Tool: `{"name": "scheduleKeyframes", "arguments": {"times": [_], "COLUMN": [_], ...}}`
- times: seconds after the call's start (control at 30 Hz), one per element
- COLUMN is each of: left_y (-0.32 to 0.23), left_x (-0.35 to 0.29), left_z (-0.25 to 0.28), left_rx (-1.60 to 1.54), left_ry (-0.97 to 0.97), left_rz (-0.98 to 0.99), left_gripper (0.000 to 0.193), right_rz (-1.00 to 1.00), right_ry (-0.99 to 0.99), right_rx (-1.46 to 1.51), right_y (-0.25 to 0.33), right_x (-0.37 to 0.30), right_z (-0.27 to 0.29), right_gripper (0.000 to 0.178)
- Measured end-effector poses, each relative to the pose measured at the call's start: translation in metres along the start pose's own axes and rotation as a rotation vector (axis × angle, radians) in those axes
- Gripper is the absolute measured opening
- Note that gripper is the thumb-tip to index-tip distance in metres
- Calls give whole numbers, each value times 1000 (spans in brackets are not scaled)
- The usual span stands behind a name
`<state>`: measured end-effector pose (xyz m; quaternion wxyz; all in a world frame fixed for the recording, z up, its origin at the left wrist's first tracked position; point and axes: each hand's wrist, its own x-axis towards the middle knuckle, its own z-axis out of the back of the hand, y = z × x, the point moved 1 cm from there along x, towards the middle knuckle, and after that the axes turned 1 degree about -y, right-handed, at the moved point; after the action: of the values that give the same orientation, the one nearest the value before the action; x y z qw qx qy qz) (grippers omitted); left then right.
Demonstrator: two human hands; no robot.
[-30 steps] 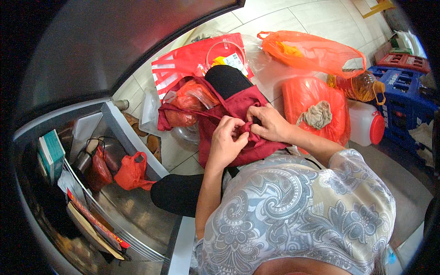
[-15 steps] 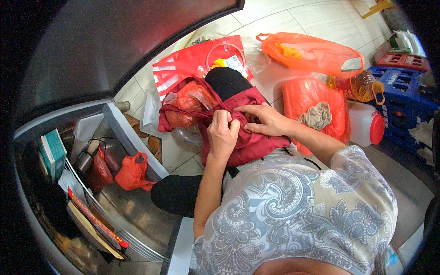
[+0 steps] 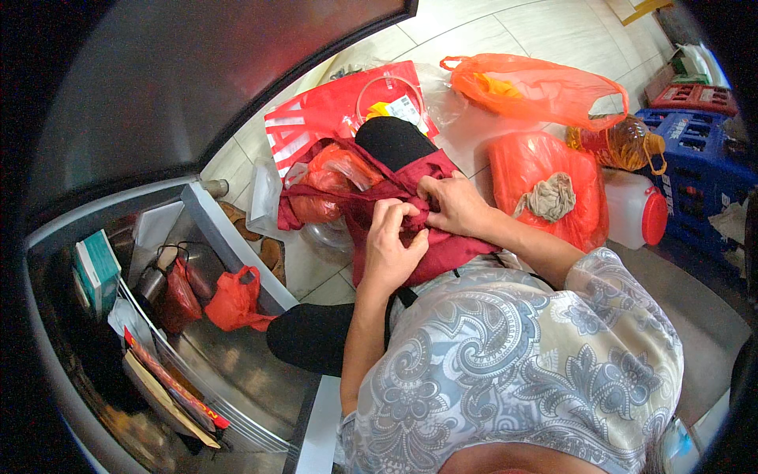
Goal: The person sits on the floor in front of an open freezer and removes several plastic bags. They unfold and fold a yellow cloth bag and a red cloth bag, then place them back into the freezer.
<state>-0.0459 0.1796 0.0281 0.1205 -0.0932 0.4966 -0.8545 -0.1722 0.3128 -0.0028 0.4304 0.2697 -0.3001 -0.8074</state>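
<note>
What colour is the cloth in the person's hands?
Dark red; the cloth shows in the head view.

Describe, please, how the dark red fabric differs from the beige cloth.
The dark red fabric is larger and darker; the beige cloth is smaller and paler. The left hand and right hand are on the dark red fabric, while the beige cloth lies untouched on a red plastic bag. Both look creased.

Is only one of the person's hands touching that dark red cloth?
No, the left hand and the right hand both have their fingers on the bunched dark red cloth.
</note>
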Motion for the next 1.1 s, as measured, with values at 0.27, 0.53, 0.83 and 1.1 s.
{"name": "scheduleKeyframes", "arguments": {"times": [0.27,0.53,0.83,1.1], "left_y": [14,12,2,4], "left_x": [3,-16,-14,-12], "left_z": [4,-18,-19,-29], "left_rx": [-30,70,204,36], "left_ry": [123,-128,54,-160], "left_rz": [25,-198,-287,-224], "left_gripper": [21,14,14,15], "right_rz": [72,-63,-176,-405], "right_ry": [238,188,-203,-260], "right_rx": [318,424,236,761], "right_y": [-16,-11,-8,-29], "right_x": [5,22,23,30], "right_z": [29,40,10,-15], "right_gripper": [26,33,30,28]}}
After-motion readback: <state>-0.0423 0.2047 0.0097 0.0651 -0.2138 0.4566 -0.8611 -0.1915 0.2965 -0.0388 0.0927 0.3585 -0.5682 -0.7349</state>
